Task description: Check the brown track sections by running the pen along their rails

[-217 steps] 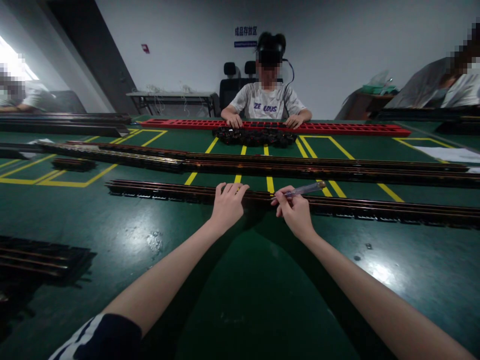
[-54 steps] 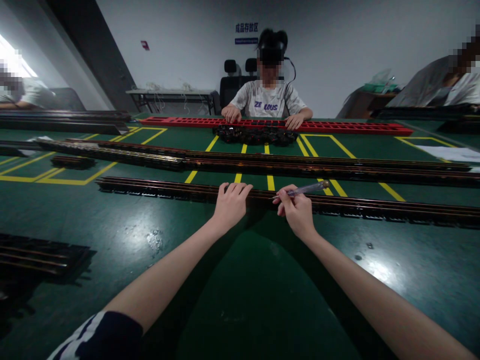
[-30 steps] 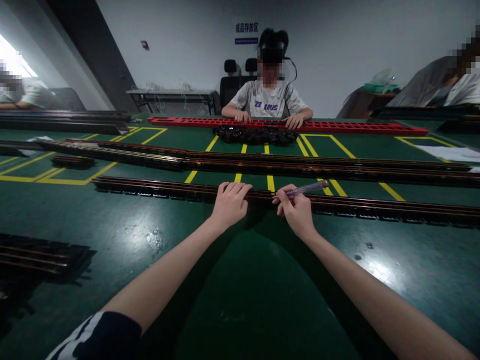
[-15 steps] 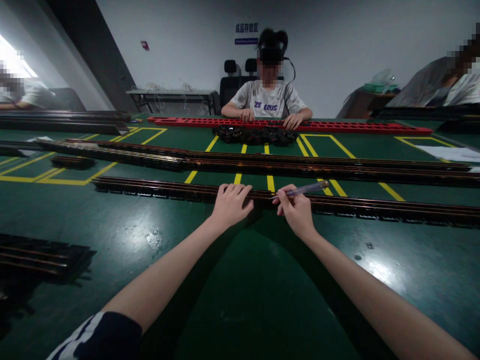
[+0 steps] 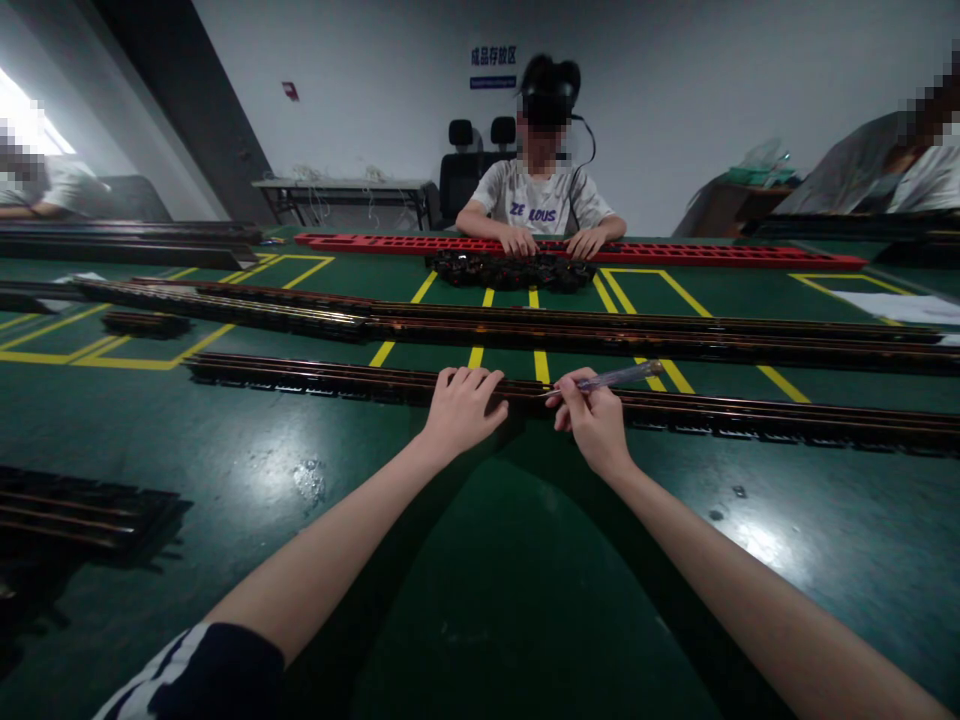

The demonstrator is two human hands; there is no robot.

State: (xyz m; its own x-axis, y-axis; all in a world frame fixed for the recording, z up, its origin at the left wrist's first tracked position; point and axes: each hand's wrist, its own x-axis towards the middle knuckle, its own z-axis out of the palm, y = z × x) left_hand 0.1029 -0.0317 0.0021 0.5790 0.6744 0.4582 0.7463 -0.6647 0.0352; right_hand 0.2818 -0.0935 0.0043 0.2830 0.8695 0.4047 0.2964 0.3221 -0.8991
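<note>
A long black rail with copper-coloured strips [image 5: 322, 378] lies crosswise on the table before me. My left hand [image 5: 466, 408] is closed over it, fingers on top and thumb at the near side. In my right hand [image 5: 592, 415] is a screwdriver [image 5: 621, 376] with a see-through purplish handle, its butt pointing up to the right. Its thin shaft points left, low over the rail between my hands; whether the tip touches is too small to tell.
Further off, more long dark rails [image 5: 480, 325] run across the green table [image 5: 517, 590]. Behind them are a heap of black parts [image 5: 510, 270] and a red slotted rail [image 5: 690, 257], where a co-worker's hands [image 5: 589, 242] are. Another rail stack [image 5: 82, 515] lies near left.
The screwdriver and my right hand have shifted very slightly; my left hand has stayed put. Across the table, one hand of the co-worker has moved toward the other.
</note>
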